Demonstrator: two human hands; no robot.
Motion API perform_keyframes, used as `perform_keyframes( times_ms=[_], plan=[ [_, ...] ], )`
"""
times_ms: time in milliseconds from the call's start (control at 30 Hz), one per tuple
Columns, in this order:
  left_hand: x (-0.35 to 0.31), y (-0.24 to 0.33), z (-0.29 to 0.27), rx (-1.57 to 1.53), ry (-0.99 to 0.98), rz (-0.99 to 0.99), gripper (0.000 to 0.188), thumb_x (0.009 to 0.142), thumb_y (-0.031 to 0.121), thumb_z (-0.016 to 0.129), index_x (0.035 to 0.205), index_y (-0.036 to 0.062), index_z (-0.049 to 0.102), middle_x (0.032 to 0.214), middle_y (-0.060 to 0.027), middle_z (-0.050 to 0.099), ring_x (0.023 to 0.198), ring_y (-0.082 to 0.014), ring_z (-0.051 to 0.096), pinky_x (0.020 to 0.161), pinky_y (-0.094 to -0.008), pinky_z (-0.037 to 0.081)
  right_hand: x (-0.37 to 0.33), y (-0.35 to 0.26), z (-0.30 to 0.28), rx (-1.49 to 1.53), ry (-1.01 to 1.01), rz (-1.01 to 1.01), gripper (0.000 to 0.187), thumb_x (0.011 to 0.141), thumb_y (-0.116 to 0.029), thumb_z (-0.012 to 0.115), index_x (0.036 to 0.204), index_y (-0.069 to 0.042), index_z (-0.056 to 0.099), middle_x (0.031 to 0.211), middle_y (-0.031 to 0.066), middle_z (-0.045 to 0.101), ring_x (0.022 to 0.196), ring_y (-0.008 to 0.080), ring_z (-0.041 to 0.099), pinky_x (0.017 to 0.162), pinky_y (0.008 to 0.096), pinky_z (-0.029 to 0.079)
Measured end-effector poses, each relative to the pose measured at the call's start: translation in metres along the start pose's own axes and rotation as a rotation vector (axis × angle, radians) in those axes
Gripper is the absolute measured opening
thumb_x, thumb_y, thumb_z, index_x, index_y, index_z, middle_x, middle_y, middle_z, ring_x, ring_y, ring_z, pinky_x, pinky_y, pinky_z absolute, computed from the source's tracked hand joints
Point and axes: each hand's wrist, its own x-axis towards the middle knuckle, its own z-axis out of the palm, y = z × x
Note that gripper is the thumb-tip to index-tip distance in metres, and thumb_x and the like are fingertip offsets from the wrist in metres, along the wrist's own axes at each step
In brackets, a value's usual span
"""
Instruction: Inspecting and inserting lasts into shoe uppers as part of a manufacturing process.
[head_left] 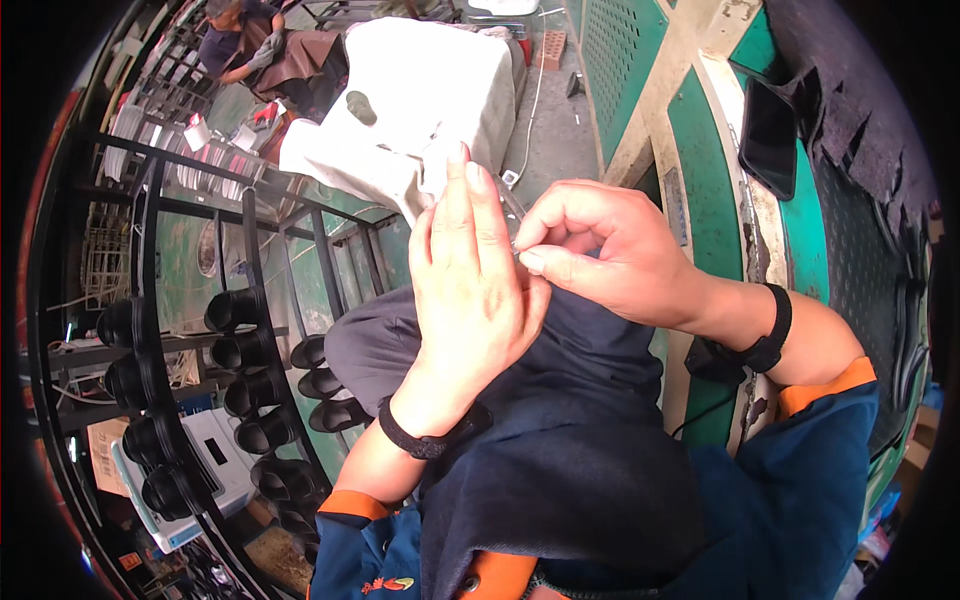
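My left hand [465,265] is raised over my lap, back upward, with its fingers stretched out. No held object shows in it, though its palm is hidden. Beside it, my right hand [615,250] is closed in a pinch, thumb against forefinger. A tiny bit of something shows at those fingertips, too small to name. Just beyond them a thin greyish strip [511,203] slants up behind the left fingers. Dark cloth [560,440] covers my lap below both hands.
Black racks at left carry rows of black shoes [265,432]. Ahead, a white cloth [440,70] drapes a bulky thing, with a dark object [361,107] on it. A black phone [768,138] rests on the green machine at right. A gloved co-worker [250,45] sits far left.
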Motion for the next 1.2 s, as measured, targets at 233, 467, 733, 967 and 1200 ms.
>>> perform_keyframes(
  times_ms=[233, 467, 733, 967, 1200],
  plan=[
    [0.001, 0.003, 0.0, 0.058, -0.037, -0.001, 0.092, 0.082, 0.016, 0.069, 0.153, -0.0149, 0.019, 0.157, -0.0369, 0.028, 0.138, -0.0461, 0.042, 0.111, -0.0537, 0.034, 0.0, 0.001, 0.0, -0.018, 0.019, -0.029, 0.011, 0.086, -0.005, 0.073, 0.095, -0.001, 0.069, 0.087, 0.0073, 0.069, 0.076, 0.0122, 0.067, 0.069, 0.0269, 0.055],
    [0.003, 0.003, 0.0, 0.074, -0.017, 0.0, 0.087, 0.085, 0.021, 0.07, 0.15, -0.0169, 0.026, 0.154, -0.0386, 0.031, 0.139, -0.0448, 0.043, 0.11, -0.0557, 0.036, 0.001, 0.003, 0.001, -0.024, 0.025, -0.034, 0.011, 0.085, -0.006, 0.073, 0.094, 0.0, 0.069, 0.084, 0.0082, 0.069, 0.074, 0.0134, 0.067, 0.067, 0.0272, 0.055],
    [0.004, 0.002, 0.005, 0.112, 0.002, 0.012, 0.085, 0.085, 0.021, 0.069, 0.15, -0.0167, 0.028, 0.155, -0.0379, 0.03, 0.138, -0.0445, 0.045, 0.11, -0.056, 0.036, 0.003, 0.004, 0.001, -0.041, 0.043, -0.056, 0.01, 0.085, -0.006, 0.072, 0.091, 0.001, 0.069, 0.08, 0.0092, 0.069, 0.071, 0.0144, 0.067, 0.065, 0.0281, 0.054],
    [0.005, 0.005, 0.007, 0.122, -0.012, -0.008, 0.084, 0.088, 0.022, 0.067, 0.152, -0.0131, 0.026, 0.158, -0.035, 0.028, 0.139, -0.0435, 0.044, 0.111, -0.0573, 0.035, 0.003, 0.002, 0.001, -0.085, 0.085, -0.07, 0.008, 0.083, -0.006, 0.072, 0.088, 0.001, 0.069, 0.077, 0.0109, 0.069, 0.068, 0.0169, 0.068, 0.064, 0.0294, 0.053],
    [0.005, 0.006, 0.011, 0.126, -0.026, -0.018, 0.084, 0.088, 0.023, 0.066, 0.153, -0.0132, 0.025, 0.158, -0.0347, 0.028, 0.144, -0.0418, 0.04, 0.113, -0.058, 0.031, 0.004, 0.005, 0.001, -0.096, 0.107, -0.062, 0.008, 0.083, -0.006, 0.071, 0.086, 0.001, 0.068, 0.076, 0.0124, 0.069, 0.068, 0.0183, 0.068, 0.064, 0.0303, 0.053]
  ],
)
